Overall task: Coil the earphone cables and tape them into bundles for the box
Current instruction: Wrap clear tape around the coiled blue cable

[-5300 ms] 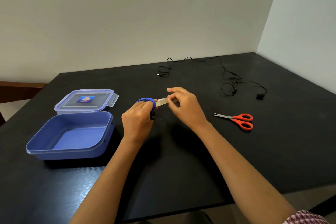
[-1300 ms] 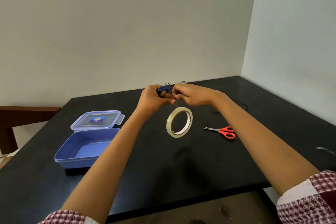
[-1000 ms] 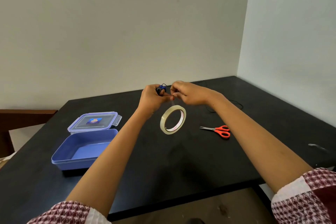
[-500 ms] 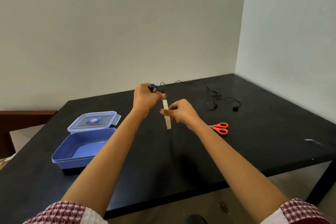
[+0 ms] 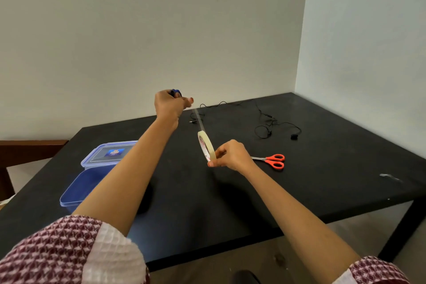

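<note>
With left fingers (image 5: 184, 100) clenched round the coil (image 5: 176, 93) up-left of the roll (image 5: 205, 146) and right fingers (image 5: 219, 153) pinching that roll, pull the strip (image 5: 198, 120) taut, then snip it short using the scissors (image 5: 273, 161) right of the roll.

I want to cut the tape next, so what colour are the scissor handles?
Orange-red; the scissors show best in the head view.
</note>
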